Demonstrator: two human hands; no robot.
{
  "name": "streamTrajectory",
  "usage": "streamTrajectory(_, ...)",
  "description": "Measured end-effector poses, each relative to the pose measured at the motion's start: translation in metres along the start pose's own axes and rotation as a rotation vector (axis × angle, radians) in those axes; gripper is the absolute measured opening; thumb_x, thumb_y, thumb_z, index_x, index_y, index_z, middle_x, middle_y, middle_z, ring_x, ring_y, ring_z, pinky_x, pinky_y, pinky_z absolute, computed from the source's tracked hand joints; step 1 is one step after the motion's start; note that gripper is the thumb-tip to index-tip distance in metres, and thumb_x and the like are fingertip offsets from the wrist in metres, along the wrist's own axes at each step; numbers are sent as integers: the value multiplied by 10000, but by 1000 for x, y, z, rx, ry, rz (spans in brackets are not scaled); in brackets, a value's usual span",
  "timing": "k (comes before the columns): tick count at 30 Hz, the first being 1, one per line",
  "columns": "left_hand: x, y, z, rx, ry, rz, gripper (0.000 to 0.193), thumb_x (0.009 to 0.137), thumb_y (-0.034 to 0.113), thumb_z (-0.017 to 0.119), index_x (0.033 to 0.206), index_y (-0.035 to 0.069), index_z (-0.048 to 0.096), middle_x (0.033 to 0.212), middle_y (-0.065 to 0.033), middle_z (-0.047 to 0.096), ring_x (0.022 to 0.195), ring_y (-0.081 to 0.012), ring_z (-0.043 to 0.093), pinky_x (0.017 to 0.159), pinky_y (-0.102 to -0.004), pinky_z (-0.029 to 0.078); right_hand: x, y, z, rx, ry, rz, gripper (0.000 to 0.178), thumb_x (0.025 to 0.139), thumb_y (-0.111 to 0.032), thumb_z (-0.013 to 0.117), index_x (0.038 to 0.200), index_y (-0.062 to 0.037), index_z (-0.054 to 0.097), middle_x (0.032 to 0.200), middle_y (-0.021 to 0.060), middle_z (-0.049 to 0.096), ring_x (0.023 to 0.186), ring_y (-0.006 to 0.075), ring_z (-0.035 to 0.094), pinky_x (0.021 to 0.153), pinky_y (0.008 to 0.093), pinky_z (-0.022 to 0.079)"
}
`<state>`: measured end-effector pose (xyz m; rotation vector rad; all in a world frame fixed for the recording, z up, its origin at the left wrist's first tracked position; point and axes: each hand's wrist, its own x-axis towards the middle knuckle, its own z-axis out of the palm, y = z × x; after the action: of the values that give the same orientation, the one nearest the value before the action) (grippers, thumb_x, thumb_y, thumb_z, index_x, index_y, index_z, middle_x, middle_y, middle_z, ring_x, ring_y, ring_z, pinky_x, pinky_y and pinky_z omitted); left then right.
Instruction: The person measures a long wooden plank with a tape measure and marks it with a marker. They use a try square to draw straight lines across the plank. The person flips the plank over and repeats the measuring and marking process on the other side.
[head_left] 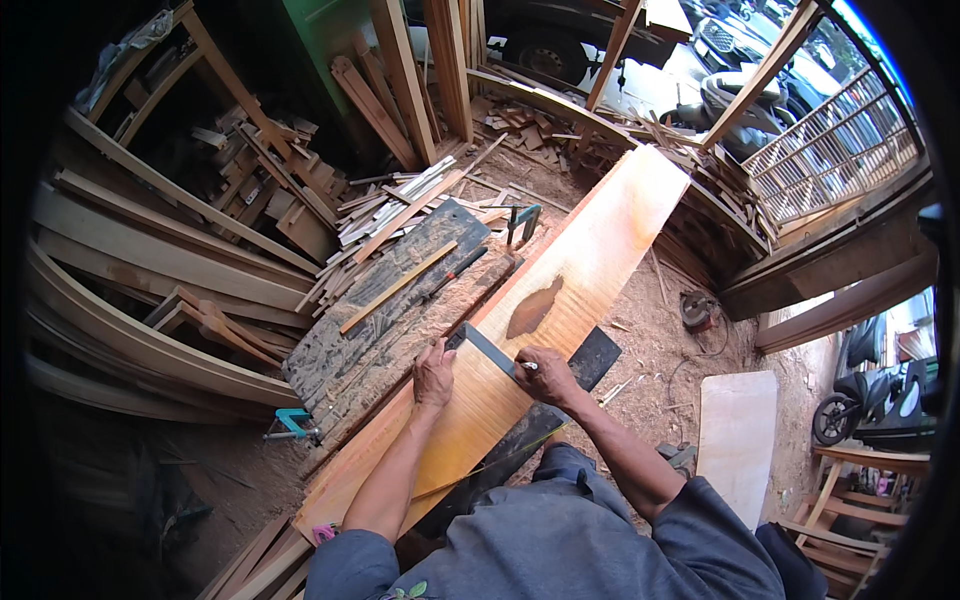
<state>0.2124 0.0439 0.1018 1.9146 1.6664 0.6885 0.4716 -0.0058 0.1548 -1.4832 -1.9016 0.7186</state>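
Note:
A long, pale orange wooden board [610, 235] with a dark brown patch [535, 308] lies diagonally in front of me. Across it rests a try square [489, 351], its dark blade spanning the board and its stock at the left edge. My left hand [434, 374] is closed at the stock, pressing the square against that edge. At the blade's other end, my right hand [548, 376] pinches a slim marking tool with a pale end [529, 366]; its tip is hidden, so pen or pencil is unclear. A thin yellow measuring tape [490, 466] stretches over the board near my body.
Left of the board stands a sawdust-covered workbench [350, 345] with a narrow wood strip [398, 287], a dark-handled tool [452, 273] and clamps [522, 224] [292, 424]. Offcuts [400, 205] pile behind it. A corded power tool [699, 312] and a pale panel [737, 440] lie right.

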Motion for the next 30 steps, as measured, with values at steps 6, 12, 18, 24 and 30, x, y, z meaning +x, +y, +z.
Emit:
streamTrajectory(6,0,-4,2,-3,14,-34,303,992,230,659,1219,29,665,1036,-251,687,1006,-454,659,878,-515,519,-70,-2,-55,-170,-251,261,108,861,-125,685,900,-27,705,792,218,702,786,410,708,729,476,564)
streamTrajectory(12,10,-43,-16,-88,132,-321,364,977,321,656,1159,13,720,1004,-223,739,954,-403,711,862,-472,532,-115,8,-89,86,147,471,145,929,-138,727,951,2,758,825,144,728,723,221,694,678,360,526)
streamTrajectory(18,-3,-70,-40,-187,234,-395,294,994,285,678,1103,21,745,887,-169,739,823,-309,711,745,-433,523,-125,36,-91,192,324,557,197,974,-178,741,1023,12,760,822,114,722,716,162,658,653,327,502)
streamTrajectory(24,-43,-54,-60,-365,307,-435,257,1045,207,666,1031,-46,707,774,25,590,701,-78,493,627,-287,405,-127,82,-91,172,255,545,226,963,-226,732,1032,-13,762,823,124,712,710,202,652,676,358,513)
streamTrajectory(30,-64,-9,-81,-411,341,-556,183,1038,197,694,1022,14,698,725,78,543,597,-16,419,525,-236,311,-125,153,-153,290,321,688,242,966,-249,730,1014,-15,766,760,108,702,683,184,673,653,356,525)
